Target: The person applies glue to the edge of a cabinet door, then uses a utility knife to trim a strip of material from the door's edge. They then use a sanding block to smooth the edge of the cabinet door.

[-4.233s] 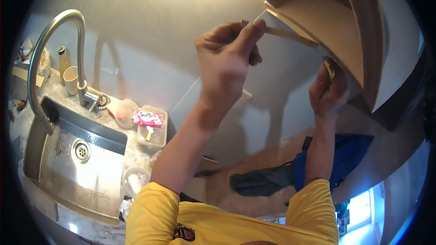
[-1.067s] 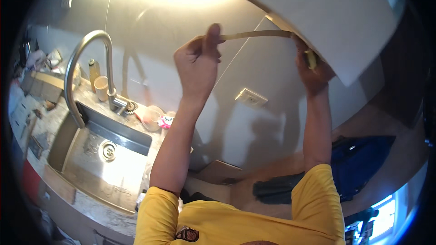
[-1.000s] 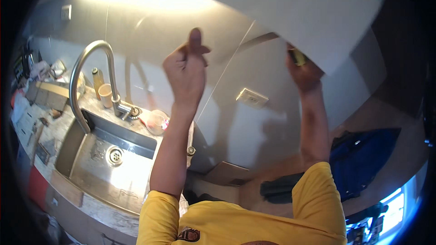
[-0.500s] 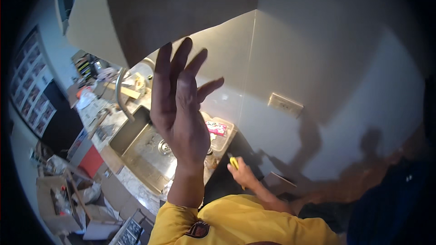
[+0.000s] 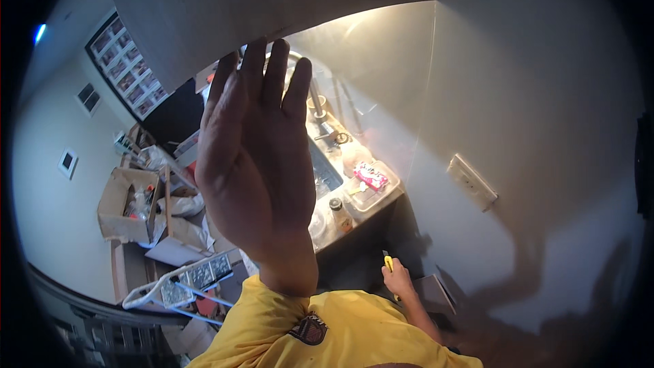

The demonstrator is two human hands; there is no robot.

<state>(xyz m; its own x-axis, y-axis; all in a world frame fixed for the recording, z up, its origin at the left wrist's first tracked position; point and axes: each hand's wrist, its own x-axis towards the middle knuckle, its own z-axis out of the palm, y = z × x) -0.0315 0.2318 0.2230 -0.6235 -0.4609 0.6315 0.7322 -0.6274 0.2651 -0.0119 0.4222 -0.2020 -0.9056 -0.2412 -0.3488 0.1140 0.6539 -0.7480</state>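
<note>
Raised in front of me, my left hand is open with its fingers stretched upward and nothing in it. Its fingertips meet the lower edge of a dark, flat overhead panel; whether they press on it I cannot tell. Lower down and to the right, my right hand is closed around a yellow utility knife. The knife's short dark blade sticks out at the top, pointing up.
Behind my left hand, a sink is partly hidden. On the counter are a clear bottle and a plastic tray with a pink packet. A wall socket is at right. Cardboard boxes and a stepladder stand at left.
The view has swung, bringing more of the room at left into sight. My left hand has turned, its spread fingers now closer together. My right hand still holds the knife.
</note>
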